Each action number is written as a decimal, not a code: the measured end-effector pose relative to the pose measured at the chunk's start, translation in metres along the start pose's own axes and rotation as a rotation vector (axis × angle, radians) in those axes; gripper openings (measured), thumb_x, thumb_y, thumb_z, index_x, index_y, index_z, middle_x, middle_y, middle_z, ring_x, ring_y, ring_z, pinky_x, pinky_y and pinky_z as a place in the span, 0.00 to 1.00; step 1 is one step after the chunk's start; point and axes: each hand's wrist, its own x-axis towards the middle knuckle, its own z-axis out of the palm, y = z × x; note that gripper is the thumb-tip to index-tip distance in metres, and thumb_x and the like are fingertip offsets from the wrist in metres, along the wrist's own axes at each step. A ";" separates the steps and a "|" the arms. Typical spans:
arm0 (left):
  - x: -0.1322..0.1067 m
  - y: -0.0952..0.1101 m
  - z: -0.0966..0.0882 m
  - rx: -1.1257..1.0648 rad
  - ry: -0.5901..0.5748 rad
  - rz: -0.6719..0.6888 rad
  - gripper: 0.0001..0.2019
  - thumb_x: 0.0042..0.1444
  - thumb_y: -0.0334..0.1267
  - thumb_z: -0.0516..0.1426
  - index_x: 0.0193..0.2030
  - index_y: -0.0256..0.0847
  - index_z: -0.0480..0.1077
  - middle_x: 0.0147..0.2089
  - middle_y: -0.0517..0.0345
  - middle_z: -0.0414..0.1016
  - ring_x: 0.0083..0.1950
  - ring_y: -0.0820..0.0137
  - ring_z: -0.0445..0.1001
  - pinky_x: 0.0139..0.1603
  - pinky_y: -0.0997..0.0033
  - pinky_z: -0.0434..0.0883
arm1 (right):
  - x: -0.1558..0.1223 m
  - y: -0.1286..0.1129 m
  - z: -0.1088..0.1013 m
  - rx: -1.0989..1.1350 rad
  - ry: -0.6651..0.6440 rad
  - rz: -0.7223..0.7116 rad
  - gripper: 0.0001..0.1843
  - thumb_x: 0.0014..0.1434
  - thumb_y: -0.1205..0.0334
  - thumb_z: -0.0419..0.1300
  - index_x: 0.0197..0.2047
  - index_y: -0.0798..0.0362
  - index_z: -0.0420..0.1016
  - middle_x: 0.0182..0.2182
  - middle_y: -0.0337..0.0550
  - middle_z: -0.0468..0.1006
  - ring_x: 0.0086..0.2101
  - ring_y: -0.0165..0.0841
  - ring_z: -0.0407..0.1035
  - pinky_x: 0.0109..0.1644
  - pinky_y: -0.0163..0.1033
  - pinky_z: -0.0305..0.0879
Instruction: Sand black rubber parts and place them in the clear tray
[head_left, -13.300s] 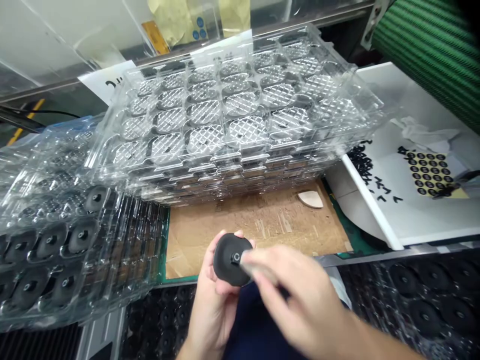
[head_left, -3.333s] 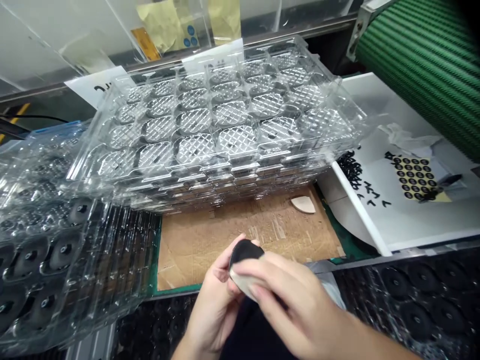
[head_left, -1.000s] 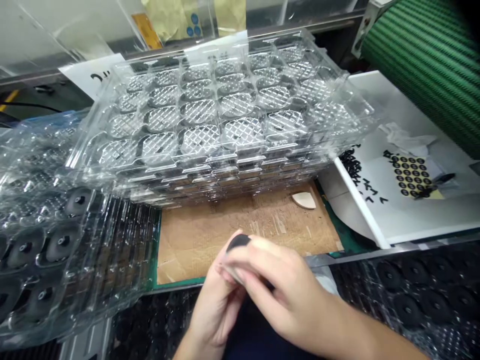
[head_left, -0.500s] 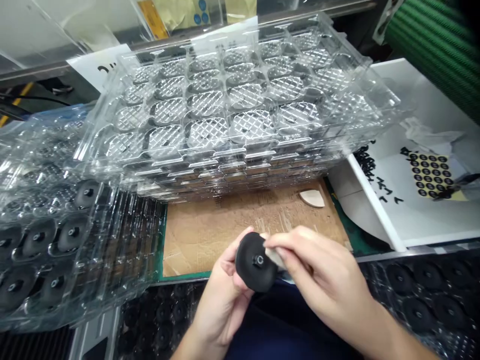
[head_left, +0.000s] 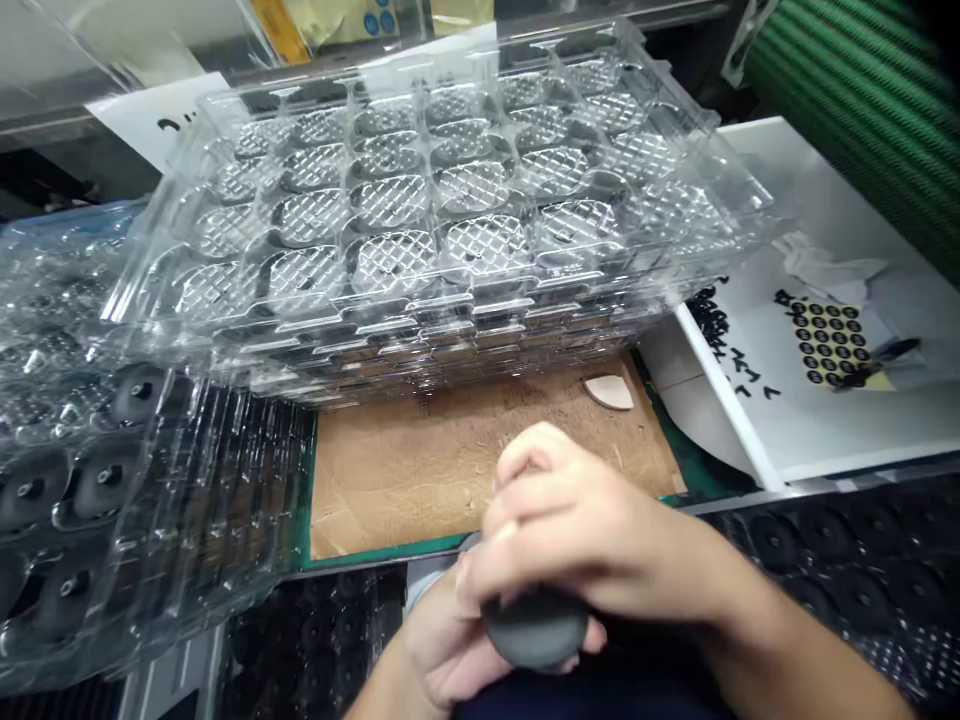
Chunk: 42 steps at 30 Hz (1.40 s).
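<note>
A round black disc (head_left: 536, 630) lies low in front of me, its smooth greyish face showing. My left hand (head_left: 457, 640) is closed under and around it, with fingertips showing at its right edge. Over the disc's upper part rests my right hand (head_left: 570, 525), its fingers curled and pressed against it. Whatever those right fingers hold is hidden beneath them. Behind both hands lies a brown cardboard sheet (head_left: 397, 480) on a green mat, with a pale leaf-shaped scrap (head_left: 609, 392) on it.
A stack of clear moulded trays (head_left: 450, 250) stands beyond the cardboard. More clear trays (head_left: 97, 480) holding black discs are at left. A white bin (head_left: 840, 420) at right contains small black pieces and a sticker sheet (head_left: 829, 345). Trays of discs (head_left: 840, 560) extend lower right.
The disc has turned, so its hub no longer shows. My right hand has moved left over the disc, and the pale pad it pinched is now out of sight. The view has shifted slightly.
</note>
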 end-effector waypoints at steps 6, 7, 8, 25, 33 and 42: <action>0.001 0.011 -0.005 -0.170 -0.256 -0.041 0.23 0.41 0.41 0.67 0.47 0.39 0.75 0.43 0.49 0.80 0.41 0.58 0.79 0.34 0.71 0.78 | -0.043 0.064 0.028 -0.100 0.280 0.716 0.16 0.58 0.67 0.57 0.50 0.48 0.72 0.41 0.40 0.77 0.39 0.32 0.71 0.43 0.37 0.67; 0.001 0.012 -0.005 -0.161 -0.254 -0.028 0.23 0.41 0.41 0.67 0.46 0.38 0.75 0.44 0.48 0.80 0.42 0.58 0.79 0.35 0.70 0.78 | -0.052 0.074 0.038 -0.113 0.280 0.748 0.15 0.57 0.67 0.57 0.48 0.49 0.72 0.40 0.41 0.77 0.39 0.33 0.71 0.43 0.38 0.68; 0.000 0.013 -0.005 -0.151 -0.245 -0.014 0.23 0.40 0.42 0.67 0.46 0.38 0.75 0.45 0.48 0.79 0.43 0.58 0.79 0.37 0.70 0.78 | -0.061 0.082 0.048 -0.134 0.287 0.765 0.13 0.57 0.67 0.56 0.45 0.51 0.74 0.39 0.43 0.76 0.39 0.35 0.71 0.43 0.40 0.68; 0.012 0.015 -0.006 -0.104 0.173 0.395 0.26 0.45 0.42 0.65 0.52 0.42 0.70 0.52 0.50 0.76 0.53 0.60 0.74 0.55 0.64 0.69 | -0.065 0.054 0.063 -0.184 0.571 0.768 0.14 0.61 0.60 0.53 0.49 0.54 0.71 0.41 0.48 0.77 0.39 0.36 0.73 0.40 0.40 0.71; 0.004 0.006 0.004 0.044 0.231 0.560 0.22 0.43 0.37 0.67 0.48 0.49 0.73 0.49 0.60 0.77 0.47 0.70 0.75 0.45 0.78 0.72 | 0.006 -0.024 0.025 -0.048 0.180 0.374 0.11 0.62 0.71 0.50 0.44 0.53 0.72 0.37 0.40 0.77 0.36 0.31 0.69 0.41 0.37 0.61; -0.005 0.010 0.005 0.057 0.258 0.551 0.27 0.35 0.37 0.70 0.46 0.51 0.75 0.46 0.61 0.79 0.45 0.69 0.76 0.46 0.77 0.71 | 0.003 -0.026 0.033 -0.022 0.176 0.333 0.12 0.62 0.72 0.49 0.44 0.56 0.71 0.37 0.41 0.77 0.35 0.31 0.68 0.40 0.37 0.58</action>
